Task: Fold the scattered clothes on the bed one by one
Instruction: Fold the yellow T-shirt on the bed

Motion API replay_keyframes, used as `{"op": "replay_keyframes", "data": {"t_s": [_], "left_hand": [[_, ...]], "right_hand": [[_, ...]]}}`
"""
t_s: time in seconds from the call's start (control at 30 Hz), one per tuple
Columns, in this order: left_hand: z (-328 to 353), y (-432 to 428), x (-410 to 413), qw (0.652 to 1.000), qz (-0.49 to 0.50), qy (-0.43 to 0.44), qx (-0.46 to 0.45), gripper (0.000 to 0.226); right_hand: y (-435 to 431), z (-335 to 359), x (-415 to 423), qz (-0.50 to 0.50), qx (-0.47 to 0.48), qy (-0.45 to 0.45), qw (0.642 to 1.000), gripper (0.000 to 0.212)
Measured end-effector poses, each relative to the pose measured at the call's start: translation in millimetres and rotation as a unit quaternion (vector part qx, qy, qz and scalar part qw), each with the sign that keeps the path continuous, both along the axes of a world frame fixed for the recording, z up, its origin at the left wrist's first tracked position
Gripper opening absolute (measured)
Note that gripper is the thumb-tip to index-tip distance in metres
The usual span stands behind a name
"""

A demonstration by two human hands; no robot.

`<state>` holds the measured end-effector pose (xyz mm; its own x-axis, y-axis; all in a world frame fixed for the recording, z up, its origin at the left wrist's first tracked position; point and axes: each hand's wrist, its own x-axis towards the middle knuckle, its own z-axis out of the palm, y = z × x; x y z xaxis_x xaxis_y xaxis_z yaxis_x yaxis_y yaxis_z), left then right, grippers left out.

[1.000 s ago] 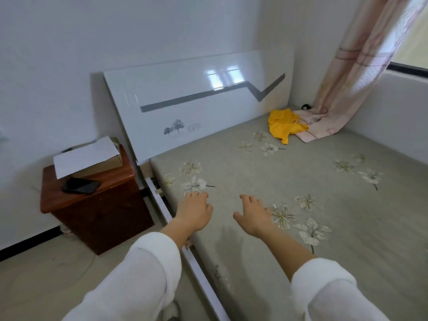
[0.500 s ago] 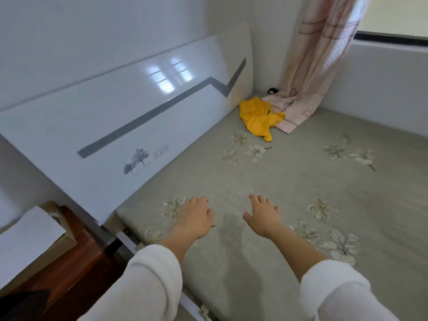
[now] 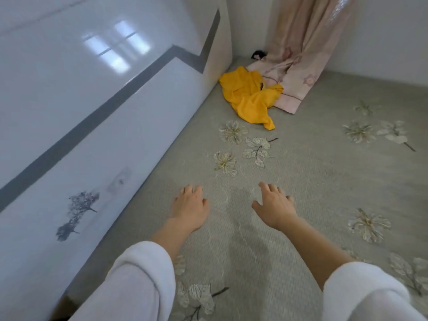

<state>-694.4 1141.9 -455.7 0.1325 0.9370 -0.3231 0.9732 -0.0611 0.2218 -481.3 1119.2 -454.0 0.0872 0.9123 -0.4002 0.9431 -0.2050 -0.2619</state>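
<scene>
A crumpled yellow garment [image 3: 251, 98] lies at the far corner of the bed [image 3: 312, 181], against the headboard and touching the curtain's hem. My left hand [image 3: 190, 208] and my right hand [image 3: 274, 208] reach forward over the grey flowered bedspread, palms down, fingers relaxed and slightly spread, holding nothing. Both hands are well short of the yellow garment, with a stretch of bedspread between. White sleeves cover both forearms near the bottom edge.
A glossy white headboard [image 3: 97, 126] with a grey stripe runs along the left. A pink curtain [image 3: 301, 56] hangs in the far corner and pools on the bed. A small dark object [image 3: 258, 54] sits in the corner behind it. White walls bound the bed's far side.
The view has moved forward and right onto the bed; the nightstand has left the frame. Both hands have advanced over the bedspread toward the yellow garment, which now appears closer.
</scene>
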Motion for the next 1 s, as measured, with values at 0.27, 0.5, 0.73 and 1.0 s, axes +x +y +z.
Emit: {"op": "replay_keyframes", "data": {"t_s": [0.27, 0.5, 0.73, 1.0], "left_hand": [[-110, 122, 1, 0.999, -0.035, -0.005, -0.026, 0.046], [-202, 186, 27, 0.996, -0.083, -0.046, 0.001, 0.055], [-244, 279, 61, 0.989, -0.122, 0.001, 0.084, 0.075], [-249, 283, 61, 0.982, -0.117, -0.038, 0.145, 0.08]], "right_hand": [[87, -96, -1, -0.049, -0.012, -0.002, 0.999, 0.054], [141, -176, 5, -0.06, 0.034, -0.001, 0.998, 0.063], [194, -238, 21, -0.064, 0.091, -0.021, 0.994, 0.067], [319, -242, 50, -0.103, 0.201, 0.009, 0.974, 0.063]]}}
